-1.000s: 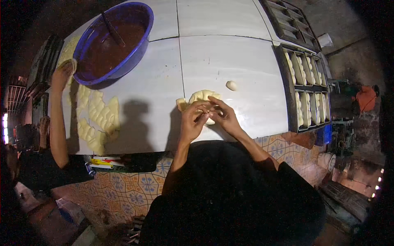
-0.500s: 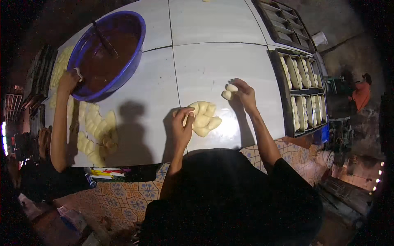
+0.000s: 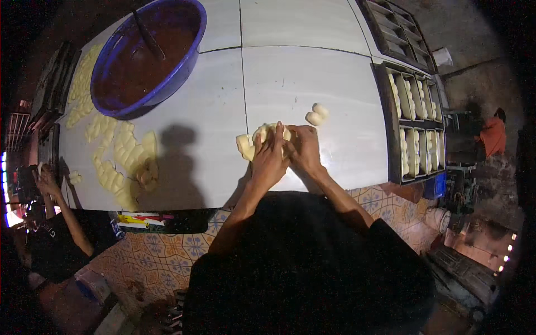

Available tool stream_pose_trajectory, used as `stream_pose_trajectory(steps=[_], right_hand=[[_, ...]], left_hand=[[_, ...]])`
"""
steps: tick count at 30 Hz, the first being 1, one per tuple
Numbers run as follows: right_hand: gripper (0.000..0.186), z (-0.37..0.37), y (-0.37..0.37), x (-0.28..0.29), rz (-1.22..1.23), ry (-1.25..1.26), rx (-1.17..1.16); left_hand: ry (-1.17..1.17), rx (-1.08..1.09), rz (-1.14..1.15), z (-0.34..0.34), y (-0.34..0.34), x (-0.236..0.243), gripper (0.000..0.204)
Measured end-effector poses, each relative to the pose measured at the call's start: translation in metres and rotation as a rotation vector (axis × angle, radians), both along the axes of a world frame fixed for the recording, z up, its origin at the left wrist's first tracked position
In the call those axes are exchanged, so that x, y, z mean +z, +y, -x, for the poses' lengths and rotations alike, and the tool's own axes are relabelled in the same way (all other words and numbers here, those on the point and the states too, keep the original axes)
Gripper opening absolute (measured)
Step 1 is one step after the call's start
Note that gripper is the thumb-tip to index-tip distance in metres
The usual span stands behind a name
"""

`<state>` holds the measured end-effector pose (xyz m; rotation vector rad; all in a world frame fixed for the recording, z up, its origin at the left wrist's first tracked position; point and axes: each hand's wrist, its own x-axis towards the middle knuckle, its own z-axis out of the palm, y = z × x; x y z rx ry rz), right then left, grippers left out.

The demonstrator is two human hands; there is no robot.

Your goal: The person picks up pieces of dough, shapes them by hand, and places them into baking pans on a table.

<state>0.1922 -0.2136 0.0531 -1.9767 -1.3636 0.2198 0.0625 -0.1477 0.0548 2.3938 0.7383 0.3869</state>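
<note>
My left hand (image 3: 269, 161) lies over a cluster of pale dough pieces (image 3: 244, 146) at the middle of the white tabletop, its fingers bent onto the dough. Close beside it, my right hand (image 3: 306, 148) curls around the right part of the same cluster. The fingers of both hands cover most of the dough. Just beyond my right hand, a small pair of rounded dough pieces (image 3: 317, 114) rests apart on the table.
At the upper left sits a blue basin (image 3: 192, 68) of brown filling with a dark-handled utensil (image 3: 148, 39). Dough pieces (image 3: 125, 148) spread below it. Framed loaf pans (image 3: 394, 159) with dough stand along the right edge, another pan set (image 3: 397, 36) beyond. A co-worker's hands (image 3: 47, 181) are at far left.
My right hand has let go of the small dough pair and moved left to the cluster. My left hand has moved right over it. The co-worker's hand has left the basin.
</note>
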Motion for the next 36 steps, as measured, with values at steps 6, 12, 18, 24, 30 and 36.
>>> stream_pose_trajectory(steps=[6,12,18,24,30,36], right_hand=[[0.015,-0.018,-0.008,0.017,-0.006,0.526,-0.184],[0.016,-0.049,-0.057,0.088,-0.701,0.625,-0.121],[0.006,-0.039,-0.035,0.107,-0.641,0.475,-0.098],[0.018,-0.066,-0.055,0.154,-0.998,0.402,-0.257],[0.045,-0.111,-0.068,0.093,-0.33,0.587,-0.277],[0.036,-0.033,-0.062,0.028,-0.058,0.083,-0.078]], left_hand=[[0.097,0.054,0.006,0.001,0.0,-0.013,0.109],[0.056,0.07,-0.065,-0.001,0.0,0.017,0.112],[-0.244,0.065,-0.238,0.001,-0.012,0.036,0.072],[-0.119,0.142,0.32,0.004,0.012,-0.004,0.024],[-0.366,0.194,0.339,0.011,0.007,-0.003,0.017],[-0.325,0.249,0.359,0.016,-0.006,0.023,0.014]])
